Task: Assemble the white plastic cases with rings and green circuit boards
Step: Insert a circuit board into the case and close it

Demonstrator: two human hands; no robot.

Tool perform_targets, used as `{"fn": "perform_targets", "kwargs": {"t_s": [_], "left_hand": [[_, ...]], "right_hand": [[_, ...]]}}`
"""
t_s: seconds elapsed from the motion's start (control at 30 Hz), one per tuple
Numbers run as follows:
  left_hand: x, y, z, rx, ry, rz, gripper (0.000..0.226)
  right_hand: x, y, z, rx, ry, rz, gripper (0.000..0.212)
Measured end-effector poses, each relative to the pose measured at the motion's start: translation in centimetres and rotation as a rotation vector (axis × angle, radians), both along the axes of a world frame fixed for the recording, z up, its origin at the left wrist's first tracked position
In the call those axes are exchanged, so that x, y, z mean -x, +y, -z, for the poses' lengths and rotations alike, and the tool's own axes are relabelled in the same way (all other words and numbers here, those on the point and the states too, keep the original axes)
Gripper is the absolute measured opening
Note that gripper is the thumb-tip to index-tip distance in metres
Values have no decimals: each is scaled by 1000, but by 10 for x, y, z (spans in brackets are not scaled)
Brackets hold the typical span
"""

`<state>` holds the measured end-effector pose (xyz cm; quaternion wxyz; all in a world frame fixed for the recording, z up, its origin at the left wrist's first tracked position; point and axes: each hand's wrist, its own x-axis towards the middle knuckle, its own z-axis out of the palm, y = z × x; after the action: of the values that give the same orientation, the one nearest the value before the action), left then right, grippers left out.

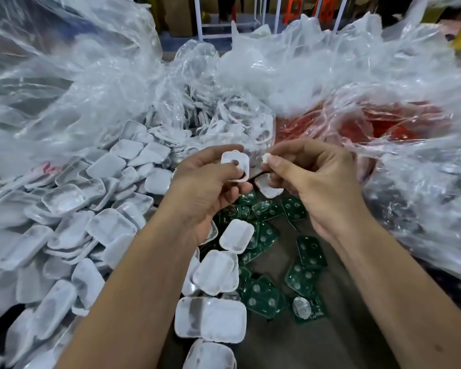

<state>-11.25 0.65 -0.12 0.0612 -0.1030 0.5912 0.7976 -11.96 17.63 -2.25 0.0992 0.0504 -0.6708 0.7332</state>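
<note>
Item: white plastic case (235,166) held over a table (298,342), small white ring part (266,157) held beside it.

Left hand (205,190) grips the case, fingers curled round it, open side facing the camera, two round holes showing. Right hand (312,179) pinches the small white ring part between thumb and fingertips, just right of the case and near its top edge; contact between the two cannot be told. Below the hands: scattered green circuit boards (264,296) with loose white cases (210,319) among them. Left: a large heap of white cases (72,230). Far side: clear plastic bags (290,70); a red mass inside a bag (378,123), far right.
</note>
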Motion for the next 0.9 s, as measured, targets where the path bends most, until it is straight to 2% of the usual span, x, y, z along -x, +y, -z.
{"fn": "perform_targets", "kwargs": {"t_s": [0.2,0.37,0.63,0.9], "left_hand": [[-4,3,-2,131,32,15,38],[-7,3,-5,168,72,76,40],[-8,3,-2,251,154,102,42],[-9,6,0,318,231,136,43]], "right_hand": [[-2,-1,-1,-37,23,-65,16],[-2,-2,-4,-114,61,-24,18],[-3,2,-5,-396,170,63,10],[-5,-8,-5,-512,192,84,17]]}}
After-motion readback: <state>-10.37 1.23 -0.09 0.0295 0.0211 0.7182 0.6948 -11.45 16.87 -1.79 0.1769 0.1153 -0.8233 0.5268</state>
